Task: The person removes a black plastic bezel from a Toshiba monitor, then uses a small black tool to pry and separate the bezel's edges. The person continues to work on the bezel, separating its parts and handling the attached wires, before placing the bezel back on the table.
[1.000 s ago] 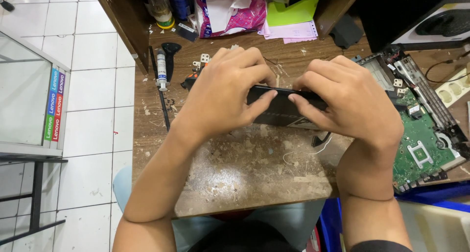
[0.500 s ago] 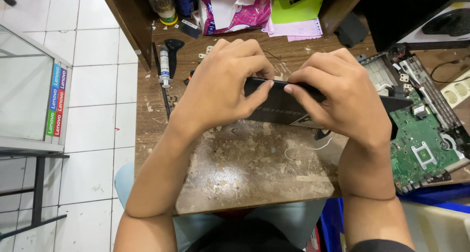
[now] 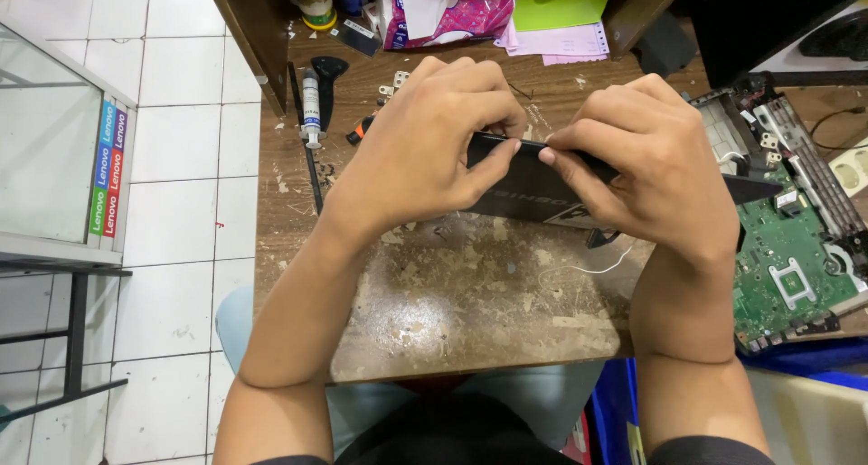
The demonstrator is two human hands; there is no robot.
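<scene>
Both my hands grip a long flat black part (image 3: 529,189), likely a laptop battery or cover strip, held above a worn wooden table (image 3: 470,311). My left hand (image 3: 429,140) wraps its left end, thumb pressed along the top edge. My right hand (image 3: 646,158) covers the right end, with its fingertips pinching the same edge close to my left thumb. The part's right tip (image 3: 755,189) pokes out past my right hand. Most of its top face is hidden by my fingers.
An opened laptop with a green circuit board (image 3: 791,266) lies at the right. A small syringe (image 3: 310,112) and a black tool (image 3: 327,72) lie at the table's back left, with pink and green papers (image 3: 551,13) behind. A glass cabinet (image 3: 54,167) stands left.
My hands and the black part have shifted slightly towards the back of the table, and my fingertips have closed in together on its top edge.
</scene>
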